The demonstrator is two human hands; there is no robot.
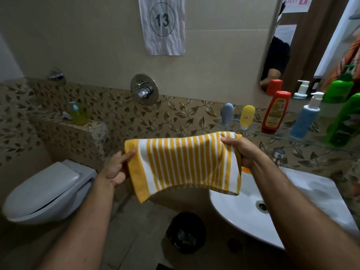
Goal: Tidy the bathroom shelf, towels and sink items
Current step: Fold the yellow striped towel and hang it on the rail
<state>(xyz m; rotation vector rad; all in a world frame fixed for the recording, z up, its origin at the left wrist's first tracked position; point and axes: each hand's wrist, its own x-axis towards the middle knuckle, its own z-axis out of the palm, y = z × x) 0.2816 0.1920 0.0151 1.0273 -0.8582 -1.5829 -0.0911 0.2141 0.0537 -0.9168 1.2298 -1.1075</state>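
Note:
A yellow-and-white striped towel [183,162] hangs stretched in the air between both hands, left of the sink. My left hand [118,166] pinches its left edge. My right hand [243,151] grips its upper right corner. Behind the towel runs a glass shelf [303,138] carrying a grey-blue tube [227,114], a yellow tube [247,116], a red bottle [275,112], a blue pump bottle [305,118] and a green bottle [345,121]. The white sink [243,211] sits below the shelf, its tap [278,155] behind my right forearm.
A closed white toilet [46,190] stands at the left. A yellow pump bottle [78,114] rests on the tiled ledge above it. A black bin [185,231] sits on the floor under the towel. A mirror [311,45] hangs above the shelf. A chrome wall valve [144,91] juts out.

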